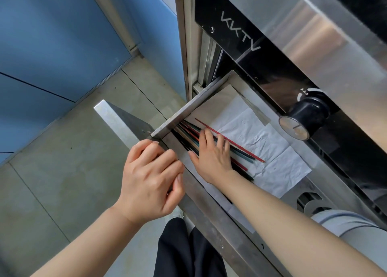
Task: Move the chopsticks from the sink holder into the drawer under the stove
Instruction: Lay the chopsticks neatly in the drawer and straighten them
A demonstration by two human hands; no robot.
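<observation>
The steel drawer (178,117) under the stove stands pulled out, lined with white paper (261,138). Several coloured chopsticks (240,148), red, teal and dark, lie in it along its left side. My right hand (211,157) rests flat on the chopsticks with fingers spread, covering their middle. One red chopstick (230,140) lies a little apart, slanting across the paper. My left hand (150,178) is curled over the drawer's front edge, gripping it. The sink holder is out of view.
Above the drawer is the stove front with a black knob (305,115) and a black panel (240,33). Grey floor tiles (73,155) and a blue wall (52,35) lie to the left. My dark trouser legs (188,251) stand below the drawer.
</observation>
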